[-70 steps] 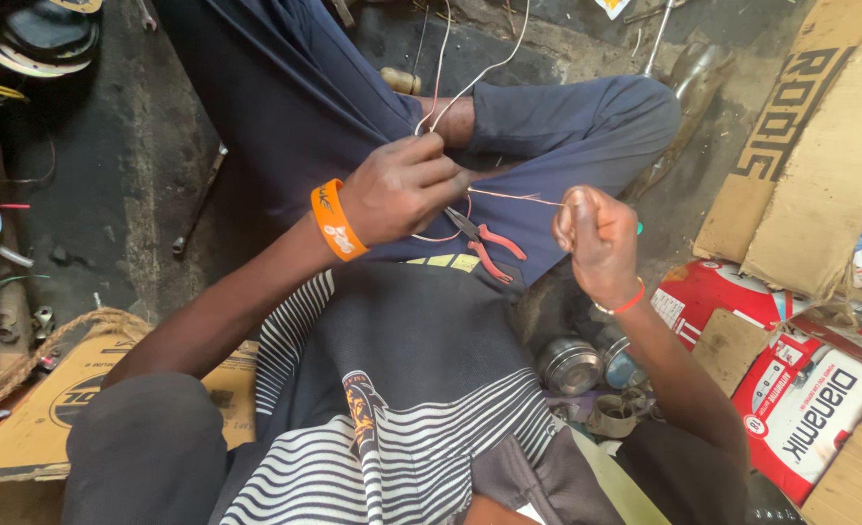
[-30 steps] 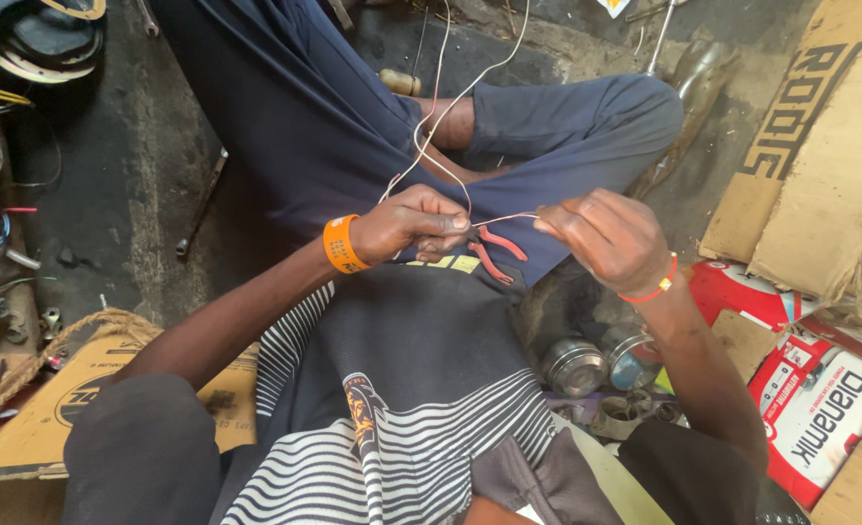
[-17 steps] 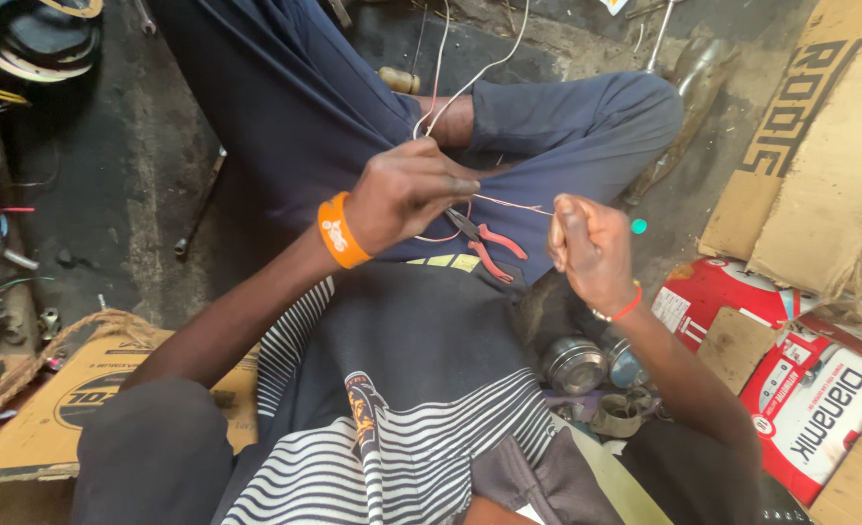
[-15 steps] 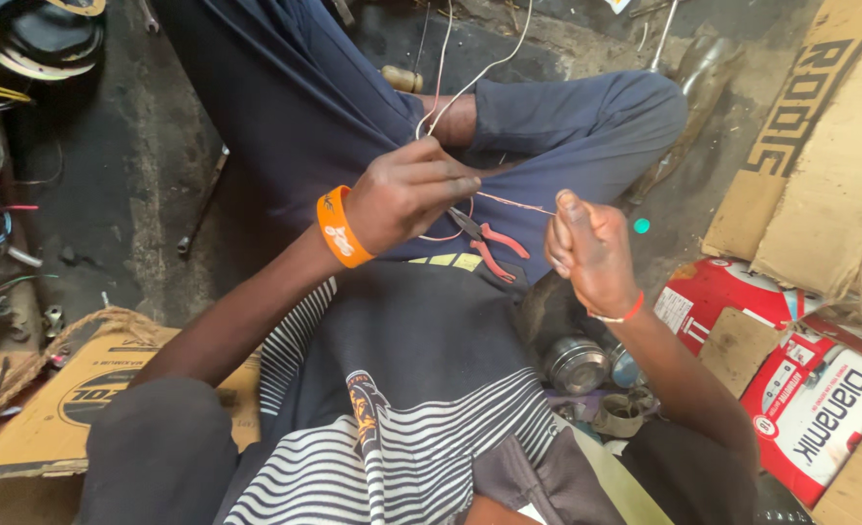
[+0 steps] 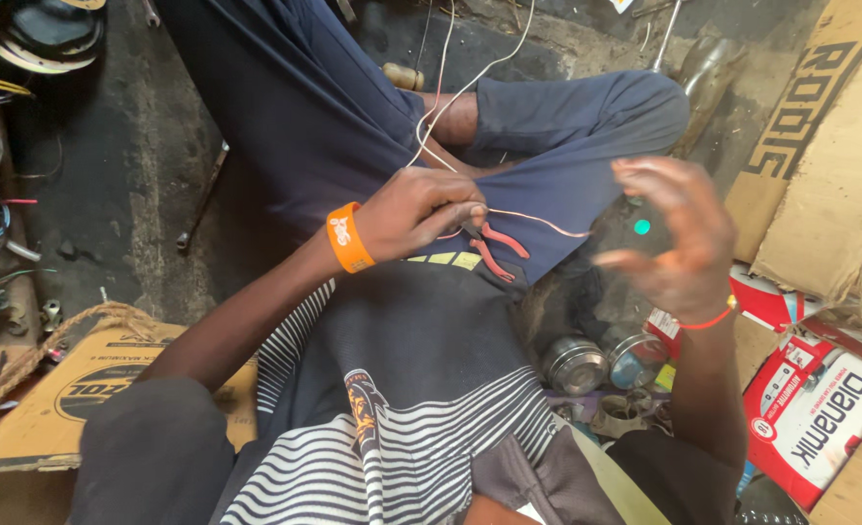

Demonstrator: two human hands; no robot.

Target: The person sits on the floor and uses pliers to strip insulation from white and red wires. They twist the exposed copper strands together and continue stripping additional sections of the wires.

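1. My left hand (image 5: 421,209), with its orange wristband (image 5: 349,237), is closed in a pinch on a thin wire (image 5: 538,222), thumb and forefinger clamped at the point where the white leads (image 5: 450,83) running in from 12 o'clock meet it. I judge the pinch sits there to keep that junction from slipping.
2. The wire leaves the pinch toward 3 o'clock as a pale, copper-tinted strand, free end sagging over my knee.
3. My right hand (image 5: 674,238) hangs at 3 o'clock of the left one, fingers spread wide, holding nothing; it is blurred, and just apart from the strand's tip.
4. Red-handled pliers (image 5: 494,248) rest on my lap at 5 o'clock of the left hand, touching the dark trousers, probably parked within reach.
5. Two round metal cans (image 5: 596,362) sit on the floor at 6 o'clock of the right hand; flattened cardboard (image 5: 829,165) leans at 2 o'clock.
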